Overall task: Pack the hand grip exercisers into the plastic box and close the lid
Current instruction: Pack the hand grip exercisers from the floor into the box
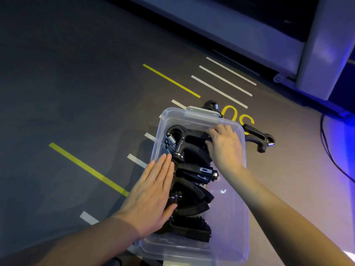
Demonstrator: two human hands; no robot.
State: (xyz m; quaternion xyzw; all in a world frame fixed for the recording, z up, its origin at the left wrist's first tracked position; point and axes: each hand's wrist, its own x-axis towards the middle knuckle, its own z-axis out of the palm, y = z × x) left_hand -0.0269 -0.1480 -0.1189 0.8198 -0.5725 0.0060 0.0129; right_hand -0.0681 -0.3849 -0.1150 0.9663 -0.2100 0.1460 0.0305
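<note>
Two bare forearms enter from about six o'clock, ending in the left hand [151, 196] and the right hand [225, 145]. No sleeve, glove, watch, ring or strap shows on either one as far as the frame's edge. The fingernails are short and plain, and blue-violet light tints the right forearm's outer side.

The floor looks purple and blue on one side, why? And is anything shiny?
Head view: blue-purple light falls from the right, tinting the floor there; the left stays dim grey. A small white glare spot sits on the plastic box bottom.
</note>
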